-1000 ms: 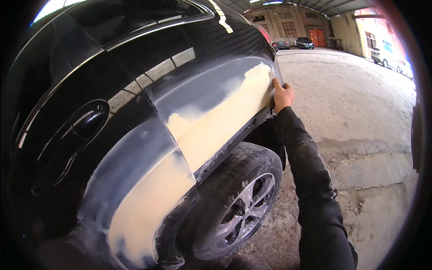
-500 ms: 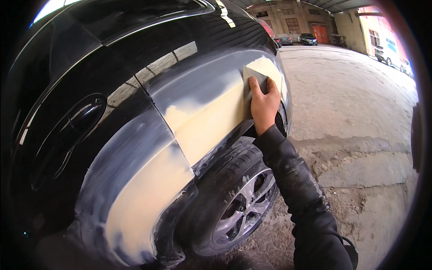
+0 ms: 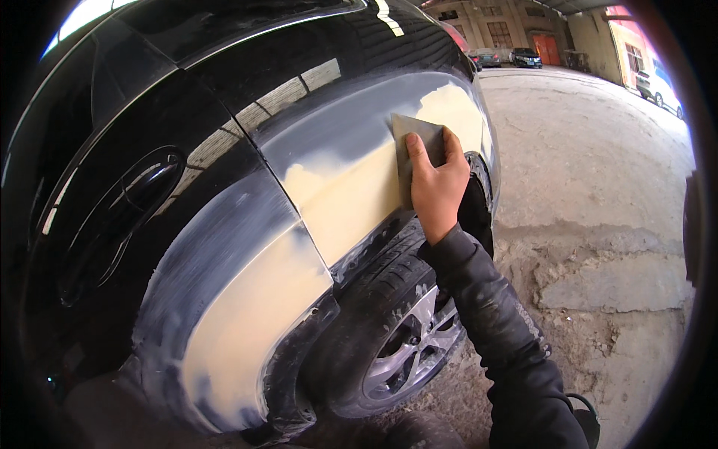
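Observation:
My right hand (image 3: pixel 440 191) grips a thin grey filler spreader (image 3: pixel 429 137), thumb on its left side and fingers on its right. The spreader's flat blade lies against a black car's rear side panel (image 3: pixel 351 123), above the wheel. Cream-coloured filler (image 3: pixel 355 196) covers the lower part of this panel, on both sides of the spreader. Around it the surface is sanded to dull grey. Another cream filler patch (image 3: pixel 239 314) curves down the rear door's lower edge, left of the door seam. My left hand is out of sight.
Below the panel are the black wheel-arch edge and the tyre with its silver spoked wheel (image 3: pixel 411 340). A glossy black door handle (image 3: pixel 142 183) is at the left. Rough concrete ground (image 3: pixel 591 172) stretches right, with parked cars (image 3: pixel 526 57) and a building beyond.
My right hand has drawn the spreader leftward across the panel, uncovering more cream filler to its right. The view has shifted slightly, so the car appears a little farther right.

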The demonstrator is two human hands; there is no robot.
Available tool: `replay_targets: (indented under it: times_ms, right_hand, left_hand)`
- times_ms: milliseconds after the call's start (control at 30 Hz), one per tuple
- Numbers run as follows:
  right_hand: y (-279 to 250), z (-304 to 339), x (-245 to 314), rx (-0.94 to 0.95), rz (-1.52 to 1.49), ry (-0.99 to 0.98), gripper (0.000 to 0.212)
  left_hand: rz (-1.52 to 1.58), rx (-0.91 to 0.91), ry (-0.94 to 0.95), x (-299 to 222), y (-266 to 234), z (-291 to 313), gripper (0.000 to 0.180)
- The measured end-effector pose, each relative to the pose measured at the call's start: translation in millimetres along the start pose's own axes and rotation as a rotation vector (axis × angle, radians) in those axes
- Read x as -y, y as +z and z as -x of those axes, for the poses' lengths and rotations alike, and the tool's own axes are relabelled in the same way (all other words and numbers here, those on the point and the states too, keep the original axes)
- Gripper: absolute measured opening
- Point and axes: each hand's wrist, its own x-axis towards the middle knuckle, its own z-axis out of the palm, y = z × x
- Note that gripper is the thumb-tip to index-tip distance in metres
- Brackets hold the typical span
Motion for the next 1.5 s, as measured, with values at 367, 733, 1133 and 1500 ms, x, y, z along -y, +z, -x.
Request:
replay_targets:
  times_ms: [367, 733, 1133, 1500]
  right_hand:
    - [-1.1, 34.9, 20.9, 0.011, -0.037, -0.035, 0.062]
    - [-5.8, 56.9, 32.3, 0.050, -0.076, 0.011, 0.062]
    - [-7.4, 92.1, 44.9, 0.066, -0.093, 0.007, 0.056]
    - [-12.7, 121.1, 63.2, 0.180, -0.170, 0.005, 0.048]
  left_hand:
    - [-0.234, -0.013, 0.008, -6.1, 38.4, 16.7, 0.064]
    - [0.214, 0.428, -0.086, 4.4, -15.9, -7.1, 0.061]
    - [-0.141, 0.034, 0.029, 1.1, 24.1, 8.7, 0.066]
    - [-0.139, 0.043, 0.035, 3.0, 28.1, 8.0, 0.066]
